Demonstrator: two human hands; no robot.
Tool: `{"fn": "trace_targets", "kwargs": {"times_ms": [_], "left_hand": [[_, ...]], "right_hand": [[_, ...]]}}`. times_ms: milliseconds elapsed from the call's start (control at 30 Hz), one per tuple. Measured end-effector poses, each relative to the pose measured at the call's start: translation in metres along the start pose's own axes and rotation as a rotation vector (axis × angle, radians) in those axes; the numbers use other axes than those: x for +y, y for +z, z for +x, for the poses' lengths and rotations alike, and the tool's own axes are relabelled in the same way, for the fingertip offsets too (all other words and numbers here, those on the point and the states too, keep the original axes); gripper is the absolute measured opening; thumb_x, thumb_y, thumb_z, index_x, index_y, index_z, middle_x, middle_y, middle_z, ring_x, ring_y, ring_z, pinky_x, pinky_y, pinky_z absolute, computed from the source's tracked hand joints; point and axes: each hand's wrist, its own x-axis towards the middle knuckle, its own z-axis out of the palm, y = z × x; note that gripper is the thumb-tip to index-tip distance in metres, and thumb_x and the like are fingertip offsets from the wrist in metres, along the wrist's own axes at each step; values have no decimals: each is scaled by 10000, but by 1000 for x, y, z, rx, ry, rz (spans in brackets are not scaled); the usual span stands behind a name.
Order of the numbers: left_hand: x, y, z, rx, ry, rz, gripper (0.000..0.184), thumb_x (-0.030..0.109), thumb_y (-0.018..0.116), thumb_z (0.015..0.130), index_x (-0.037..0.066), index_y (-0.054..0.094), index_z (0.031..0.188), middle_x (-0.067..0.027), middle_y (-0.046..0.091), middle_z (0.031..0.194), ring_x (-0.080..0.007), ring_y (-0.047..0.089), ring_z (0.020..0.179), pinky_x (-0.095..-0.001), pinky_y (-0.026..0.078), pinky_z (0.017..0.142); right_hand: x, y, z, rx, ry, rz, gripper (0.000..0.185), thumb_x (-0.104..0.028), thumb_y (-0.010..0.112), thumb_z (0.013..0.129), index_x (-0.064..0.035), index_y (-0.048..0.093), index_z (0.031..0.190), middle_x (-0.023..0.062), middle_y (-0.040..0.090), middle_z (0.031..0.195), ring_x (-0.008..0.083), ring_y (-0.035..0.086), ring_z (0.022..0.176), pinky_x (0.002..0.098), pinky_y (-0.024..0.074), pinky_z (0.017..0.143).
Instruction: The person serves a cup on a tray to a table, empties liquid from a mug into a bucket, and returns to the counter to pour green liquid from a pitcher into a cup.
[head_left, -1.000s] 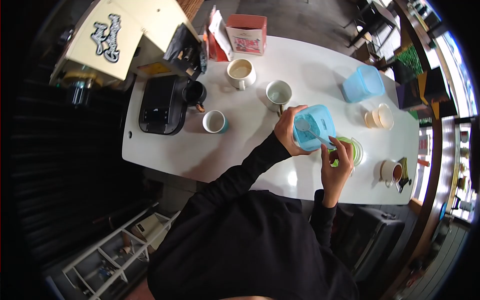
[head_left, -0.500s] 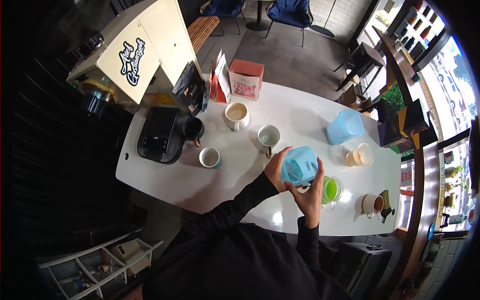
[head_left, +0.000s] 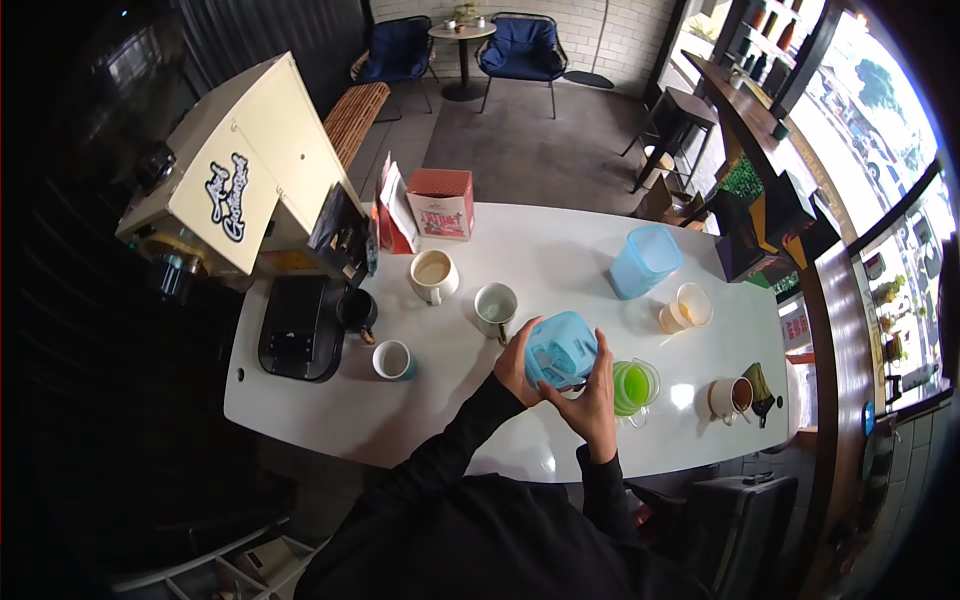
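Note:
Both hands hold a translucent light-blue plastic container (head_left: 563, 345) above the white table, its squarish end facing me. My left hand (head_left: 514, 368) grips its left side, and my right hand (head_left: 592, 408) grips the right side with the thumb at the lower edge. Just right of my right hand stands a clear handled glass with bright green contents (head_left: 632, 388). A pale mug (head_left: 496, 306) stands just beyond my left hand. A second light-blue container (head_left: 645, 262) stands farther back, near a small cup with amber contents (head_left: 687, 308).
Left on the table (head_left: 440, 420) are a black scale (head_left: 300, 330), a dark cup (head_left: 357, 311), a cream mug (head_left: 433, 277) and a white cup (head_left: 393, 360). Behind are a red-and-white box (head_left: 441, 205) and a cream machine (head_left: 230, 170). A brown-filled mug (head_left: 730, 398) stands right.
My head view has tilted up and shifted, so the table items appear lower and farther left. Both hands still hold the blue container, with little change in grip.

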Motion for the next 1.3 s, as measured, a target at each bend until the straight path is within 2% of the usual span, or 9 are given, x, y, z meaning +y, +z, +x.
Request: {"fn": "trace_targets", "kwargs": {"times_ms": [133, 367, 400, 933, 1000, 1100, 1133, 1233, 1300], "left_hand": [[-2, 1, 0, 6, 13, 67, 1140, 323, 935, 558, -28, 280, 1423, -253, 498, 1323, -388, 547, 1201, -436, 475, 984], [-15, 4, 0, 13, 44, 20, 1147, 314, 950, 541, -8, 292, 1423, -242, 506, 1315, -377, 554, 1197, -433, 491, 965], [-8, 1, 1, 8, 53, 22, 1150, 307, 950, 548, -1, 279, 1429, -238, 512, 1309, -375, 568, 1178, -428, 501, 949], [0, -2, 2, -69, -32, -9, 1157, 233, 926, 571, 37, 191, 1443, -202, 490, 1316, -330, 553, 1199, -442, 478, 984], [3, -10, 5, -119, -47, -28, 1189, 222, 910, 588, 41, 144, 1479, -219, 460, 1355, -341, 522, 1243, -444, 453, 1020], [16, -36, 8, -200, 69, -19, 1205, 181, 870, 607, 38, 98, 1522, -259, 389, 1423, -377, 451, 1322, -446, 428, 1055], [20, -42, 7, -192, 51, -138, 1136, 131, 803, 639, 50, 108, 1534, -244, 336, 1470, -378, 393, 1370, -460, 388, 1091], [24, -70, 7, -241, 28, -147, 1032, 123, 756, 672, 48, 177, 1523, -219, 360, 1466, -367, 398, 1373, -465, 401, 1079], [23, -78, 2, -147, 13, -194, 886, 90, 699, 706, 57, 287, 1489, -185, 402, 1434, -344, 446, 1332, -456, 438, 1044]], "right_hand": [[-2, -1, -1, 3, 36, -19, 1127, -254, 881, 640, 35, 189, 1481, 216, 481, 1179, 381, 556, 1071, 438, 493, 867], [3, 3, -4, 30, 98, 11, 1049, -253, 884, 635, 37, 270, 1434, 213, 498, 1166, 371, 582, 1042, 422, 511, 836], [6, 8, -3, 126, 24, 16, 1000, -256, 906, 597, 6, 355, 1389, 163, 525, 1116, 263, 576, 875, 339, 495, 677], [10, 8, -7, 148, -36, 16, 1010, -267, 920, 600, 38, 358, 1382, 180, 515, 1167, 281, 578, 942, 346, 500, 734], [5, 3, -5, 62, 51, 70, 1021, -228, 908, 630, 29, 301, 1409, 206, 480, 1185, 335, 583, 1005, 386, 523, 768], [4, 5, -5, 63, 66, 62, 1007, -217, 908, 628, 29, 315, 1403, 186, 478, 1175, 288, 589, 904, 350, 527, 696], [5, 8, -5, 88, 67, 91, 988, -215, 912, 621, 28, 342, 1391, 154, 495, 1154, 236, 564, 878, 306, 493, 646], [3, 12, -4, 107, 39, 86, 994, -212, 909, 628, 27, 328, 1398, 156, 483, 1171, 236, 563, 886, 306, 498, 647], [3, 14, -1, 98, 31, 93, 996, -208, 905, 635, 25, 317, 1404, 158, 476, 1184, 238, 563, 901, 309, 507, 652]]}}
